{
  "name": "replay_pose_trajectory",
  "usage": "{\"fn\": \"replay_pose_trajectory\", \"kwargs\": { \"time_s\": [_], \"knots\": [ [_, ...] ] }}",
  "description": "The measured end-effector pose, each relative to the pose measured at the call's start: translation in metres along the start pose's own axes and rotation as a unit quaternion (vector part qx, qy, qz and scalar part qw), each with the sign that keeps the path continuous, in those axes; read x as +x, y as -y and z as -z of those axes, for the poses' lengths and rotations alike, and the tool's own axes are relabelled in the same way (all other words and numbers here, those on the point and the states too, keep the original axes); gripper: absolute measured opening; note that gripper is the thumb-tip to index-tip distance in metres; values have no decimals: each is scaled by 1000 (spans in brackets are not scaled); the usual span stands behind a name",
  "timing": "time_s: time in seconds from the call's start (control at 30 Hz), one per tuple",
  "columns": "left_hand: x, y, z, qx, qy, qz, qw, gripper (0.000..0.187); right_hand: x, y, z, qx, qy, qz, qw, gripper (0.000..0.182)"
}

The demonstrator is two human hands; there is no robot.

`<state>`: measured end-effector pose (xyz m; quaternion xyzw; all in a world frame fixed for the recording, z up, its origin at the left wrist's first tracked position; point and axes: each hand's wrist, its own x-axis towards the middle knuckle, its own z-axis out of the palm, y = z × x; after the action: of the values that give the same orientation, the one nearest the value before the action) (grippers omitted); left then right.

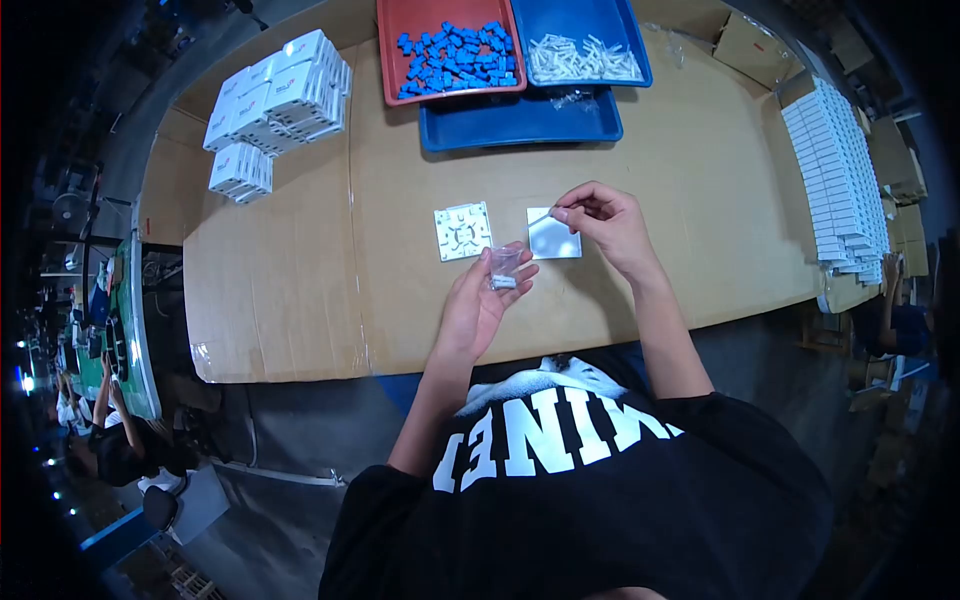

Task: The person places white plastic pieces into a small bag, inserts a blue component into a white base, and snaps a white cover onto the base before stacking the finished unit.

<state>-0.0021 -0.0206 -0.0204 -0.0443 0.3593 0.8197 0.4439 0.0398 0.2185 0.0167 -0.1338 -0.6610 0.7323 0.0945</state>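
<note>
A small clear plastic bag with white pieces at its bottom is held in my left hand, between thumb and fingers. Just beyond that hand lies a square white tray-like part with moulded details inside. To its right rests a flat, smooth white square plate. My right hand is above the plate's upper right corner, thumb and index finger pinched together; whatever they hold is too small to name.
A red bin holds blue parts; a blue bin holds white pieces. Another blue bin sits nearer. White boxes are stacked left, and white units right. Other people work at both far sides.
</note>
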Motion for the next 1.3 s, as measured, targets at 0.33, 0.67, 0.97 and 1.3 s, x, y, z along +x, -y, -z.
{"fn": "replay_pose_trajectory", "kwargs": {
  "time_s": [0.33, 0.67, 0.97, 1.3],
  "knots": [
    [-8, 1, -2, 15, 26, 20, 999, 48, 8, 10, -14, -110, 223, -32, 968, 10],
    [-10, 7, 9, 20, 14, 37, 999, 41, 9, 4, -31, -238, 312, 74, 917, 11],
    [-9, 13, 15, 56, 16, 31, 998, 43, 8, 16, -33, -261, 406, -1, 876, 14],
    [-11, 5, -2, 276, -9, -96, 956, 43, 13, 9, -22, -197, 285, -35, 937, 11]
  ]
}}
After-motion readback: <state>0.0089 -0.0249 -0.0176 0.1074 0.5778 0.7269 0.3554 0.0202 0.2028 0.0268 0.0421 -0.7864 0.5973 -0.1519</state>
